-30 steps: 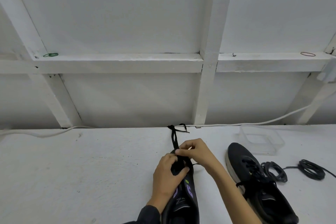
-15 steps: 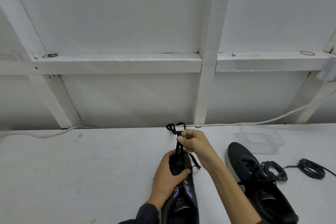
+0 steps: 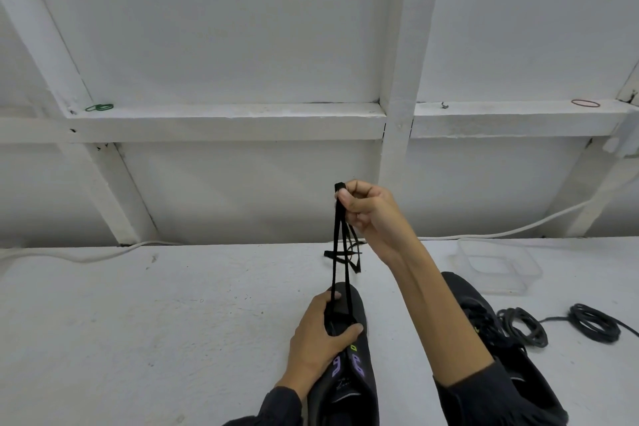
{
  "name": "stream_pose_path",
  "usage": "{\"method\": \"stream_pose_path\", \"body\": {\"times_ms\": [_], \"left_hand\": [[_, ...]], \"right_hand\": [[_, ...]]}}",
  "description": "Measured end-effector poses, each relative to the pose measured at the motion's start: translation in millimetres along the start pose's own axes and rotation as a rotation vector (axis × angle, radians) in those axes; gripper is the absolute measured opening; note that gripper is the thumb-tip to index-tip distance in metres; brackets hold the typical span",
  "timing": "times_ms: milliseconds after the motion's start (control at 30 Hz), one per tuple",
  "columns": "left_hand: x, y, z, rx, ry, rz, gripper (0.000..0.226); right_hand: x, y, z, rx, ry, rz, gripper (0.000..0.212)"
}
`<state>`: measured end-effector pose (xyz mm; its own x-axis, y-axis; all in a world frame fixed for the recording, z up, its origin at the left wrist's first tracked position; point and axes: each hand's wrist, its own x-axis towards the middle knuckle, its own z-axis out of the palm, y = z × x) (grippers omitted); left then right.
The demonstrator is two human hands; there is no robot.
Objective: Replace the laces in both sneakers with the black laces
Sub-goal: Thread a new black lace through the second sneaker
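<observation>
- The flat black lace (image 3: pixel 334 242) is up in the air: two strands run taut from the front eyelets of the black sneaker with purple and lime lace loops (image 3: pixel 363 387) up to the right hand (image 3: pixel 366 211). Its loose tail trails on the white desk (image 3: pixel 138 322) just past the toe.
- The right hand is raised above the shoe, thumb and forefinger pinching the lace near its top, the other fingers curled in.
- The left hand (image 3: pixel 321 332) is wrapped around the front of that sneaker, thumb across the top, pinning it to the desk right at the near edge, toe pointing away.
- A second black sneaker (image 3: pixel 466 297) sits to the right, partly hidden behind the right forearm.
- A coil of round black cord lace (image 3: pixel 525 325) lies right up against that second shoe, and another coil (image 3: pixel 594 322) is further right.
- A clear plastic tub (image 3: pixel 498 263) sits behind the second sneaker.
- A white cable (image 3: pixel 86 254) runs along the back of the desk.
- On the white ledge above, there's a green rubber band (image 3: pixel 99 107) at left and a red rubber band (image 3: pixel 586 103) at right.
</observation>
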<state>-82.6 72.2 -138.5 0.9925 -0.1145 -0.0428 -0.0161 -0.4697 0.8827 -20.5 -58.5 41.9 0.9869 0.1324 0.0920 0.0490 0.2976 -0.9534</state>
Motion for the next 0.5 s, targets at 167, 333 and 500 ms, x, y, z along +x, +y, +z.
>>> {"method": "stream_pose_path", "body": {"times_ms": [167,333,500], "left_hand": [[-2,1,0,-0.047,0.003,0.001,0.052],[-1,10,-2,-0.189,0.026,0.133,0.026],[-3,62,-17,-0.381,0.008,0.303,0.019]], "right_hand": [[-3,2,-4,-0.029,-0.019,0.015,0.016],[-5,6,-12,-0.029,0.016,0.04,0.005],[-7,10,-16,-0.195,0.105,0.005,0.018]]}}
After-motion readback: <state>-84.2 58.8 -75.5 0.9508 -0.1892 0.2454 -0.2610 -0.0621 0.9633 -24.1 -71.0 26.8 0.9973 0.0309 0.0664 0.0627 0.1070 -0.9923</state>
